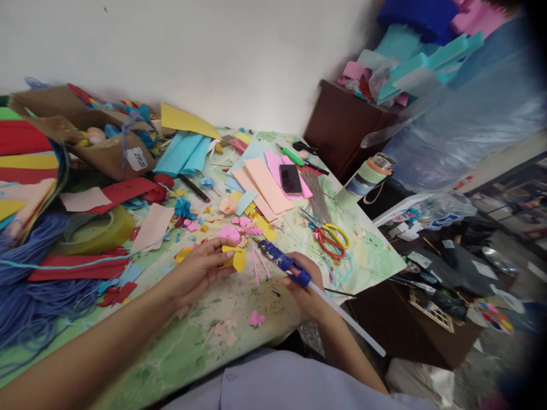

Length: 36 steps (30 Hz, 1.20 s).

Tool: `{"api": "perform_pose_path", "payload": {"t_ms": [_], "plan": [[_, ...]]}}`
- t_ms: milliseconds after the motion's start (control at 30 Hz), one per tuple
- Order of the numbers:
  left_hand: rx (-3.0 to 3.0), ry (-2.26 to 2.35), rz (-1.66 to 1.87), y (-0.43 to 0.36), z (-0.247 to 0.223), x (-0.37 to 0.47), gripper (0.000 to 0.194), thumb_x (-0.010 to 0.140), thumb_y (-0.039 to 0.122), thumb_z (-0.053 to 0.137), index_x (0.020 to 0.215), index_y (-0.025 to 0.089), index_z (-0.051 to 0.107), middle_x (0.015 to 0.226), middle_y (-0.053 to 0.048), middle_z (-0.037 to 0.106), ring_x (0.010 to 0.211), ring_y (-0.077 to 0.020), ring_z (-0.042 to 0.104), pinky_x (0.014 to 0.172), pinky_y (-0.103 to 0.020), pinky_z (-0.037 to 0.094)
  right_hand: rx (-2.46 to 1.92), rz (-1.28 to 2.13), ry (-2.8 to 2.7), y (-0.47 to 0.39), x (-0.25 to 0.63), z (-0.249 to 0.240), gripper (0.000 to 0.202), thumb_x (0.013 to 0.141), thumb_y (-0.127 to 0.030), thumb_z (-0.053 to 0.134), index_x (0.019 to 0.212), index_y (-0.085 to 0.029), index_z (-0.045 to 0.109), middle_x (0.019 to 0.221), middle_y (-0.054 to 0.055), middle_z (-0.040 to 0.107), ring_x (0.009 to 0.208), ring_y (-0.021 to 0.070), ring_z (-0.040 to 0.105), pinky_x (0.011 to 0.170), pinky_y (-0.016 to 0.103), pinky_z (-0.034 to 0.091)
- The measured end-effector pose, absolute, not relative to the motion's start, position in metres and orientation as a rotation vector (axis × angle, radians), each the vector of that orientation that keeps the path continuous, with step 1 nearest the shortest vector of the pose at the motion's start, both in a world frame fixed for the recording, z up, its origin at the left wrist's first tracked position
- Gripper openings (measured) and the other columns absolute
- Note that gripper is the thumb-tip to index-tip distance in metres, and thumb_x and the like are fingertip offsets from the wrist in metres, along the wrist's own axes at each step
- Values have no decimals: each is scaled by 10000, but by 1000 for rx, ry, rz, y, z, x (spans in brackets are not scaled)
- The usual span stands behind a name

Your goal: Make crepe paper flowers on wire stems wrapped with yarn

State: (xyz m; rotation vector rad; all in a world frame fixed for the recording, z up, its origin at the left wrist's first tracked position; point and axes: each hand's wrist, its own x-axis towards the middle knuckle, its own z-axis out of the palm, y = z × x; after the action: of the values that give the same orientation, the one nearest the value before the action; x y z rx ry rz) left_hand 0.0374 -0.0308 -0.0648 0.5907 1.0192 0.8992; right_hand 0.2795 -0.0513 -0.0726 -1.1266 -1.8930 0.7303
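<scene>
L hand: grip pinched on yellow pc, thumb + fingertips at its L edge; pc looks cut to petal shapes, held up over tabletop. R hand: grip closed round glue gun, approx. mid-body to rear; clear stick pokes out the back, past the wrist. Nozzle points up-L, near the yellow pc; contact w/ it can't be confirmed from here.

Step, my read: gluing or lining up to glue, both hands busy. Next move calls for steady L pinch, fingers clear of hot tip, small dab only. Glue on pc: can't tell.

Nearby: pink strips just below nozzle; pink scraps beyond L fingers; pink flower nearer the body. Scissors lie R of gun, wires and phone farther back.
</scene>
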Motion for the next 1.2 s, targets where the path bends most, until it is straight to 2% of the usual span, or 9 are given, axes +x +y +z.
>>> {"api": "perform_pose_path", "payload": {"t_ms": [167,467,867,1200], "plan": [[699,1093,930,-33,-72,42,432,651,309,810,1002,182,593,943,-15,641,834,-136,633,731,-256,555,-1108,720,-1999,-56,269,-76,443,840,-621,503,765,-194,590,675,13,570,622,155,523,597,274,358],[913,1169,979,-33,-76,41,436,671,400,776,1011,204,585,950,0,609,875,-148,597,755,-266,534,-1165,632,-1994,-57,266,-78,474,844,-629,495,688,-187,564,600,-10,508,552,128,454,558,257,301],[1060,1165,952,-33,-78,38,468,697,436,739,1050,191,554,935,-24,614,832,-170,586,740,-310,507,-1198,586,-2037,-56,267,-76,489,849,-634,486,662,-187,547,583,-10,503,544,125,447,558,256,279],[1154,1193,1005,-32,-73,38,383,707,370,721,1022,203,583,914,-22,623,830,-185,606,731,-304,499,-1210,561,-2084,-57,269,-76,482,853,-630,470,649,-197,526,576,-8,488,542,132,436,557,270,280]]}}
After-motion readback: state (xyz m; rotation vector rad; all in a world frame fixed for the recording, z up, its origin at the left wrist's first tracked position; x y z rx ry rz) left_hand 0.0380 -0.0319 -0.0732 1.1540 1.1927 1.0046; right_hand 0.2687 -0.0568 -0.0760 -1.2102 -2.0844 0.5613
